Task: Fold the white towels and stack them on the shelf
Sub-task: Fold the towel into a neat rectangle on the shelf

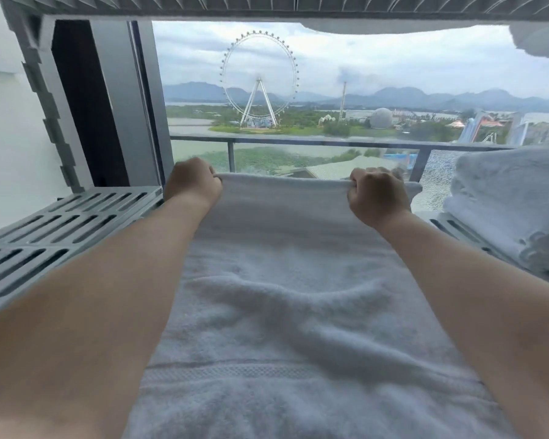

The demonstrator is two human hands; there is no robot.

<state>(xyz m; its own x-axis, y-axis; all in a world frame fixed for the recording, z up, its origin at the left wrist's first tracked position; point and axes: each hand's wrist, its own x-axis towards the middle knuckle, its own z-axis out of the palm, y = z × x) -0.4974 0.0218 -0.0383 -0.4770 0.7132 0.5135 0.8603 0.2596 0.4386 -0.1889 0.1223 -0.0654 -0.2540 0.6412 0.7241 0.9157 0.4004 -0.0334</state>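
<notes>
1. The white towel (298,305) lies spread across the centre and lower middle of the frame on a grey slatted shelf (61,229), its far edge near the middle of the picture. Soft ridges rumple its middle; if they stay in when the far edge is brought over, the fold will likely set uneven and bulky.
2. The left hand (192,182) is clenched on the far-left corner, and the right hand (377,198) is clenched on the far edge a little short of the right corner. That loose end could droop and skew the fold.
3. A woven band runs across the near part of the towel; mismatched pulls from the two hands would probably leave the edges out of line with it.
4. A stack of folded towels (507,210) sits at the right edge, just beside the right forearm. A wide elbow sweep might nudge it.
5. Beyond the far edge is a window (314,90); the towel overshooting the shelf's back could slip off.
</notes>
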